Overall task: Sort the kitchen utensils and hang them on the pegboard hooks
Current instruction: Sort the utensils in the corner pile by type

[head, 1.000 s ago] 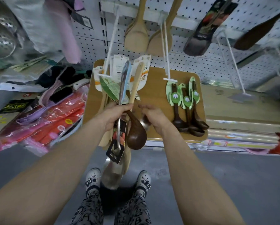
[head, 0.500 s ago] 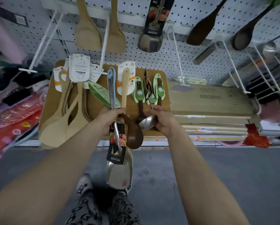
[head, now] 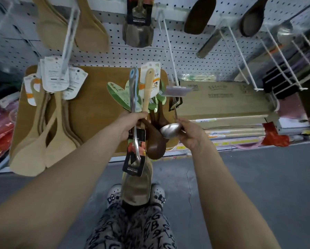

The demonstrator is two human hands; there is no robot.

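Gripping a steel turner [head: 136, 186] and a brown wooden ladle [head: 155, 145], the left hand [head: 131, 121] was before the pegboard [head: 141, 56], while the right hand [head: 190, 134] pinched a shiny steel spoon [head: 170, 130] just beside them.

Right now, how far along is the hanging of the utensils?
Partly done. Pale spatulas already hang on a hook at the left. The left hand grips a bundle of several utensils; the right hand holds a steel spoon. None of these is hung yet; the white hook ahead looks free.
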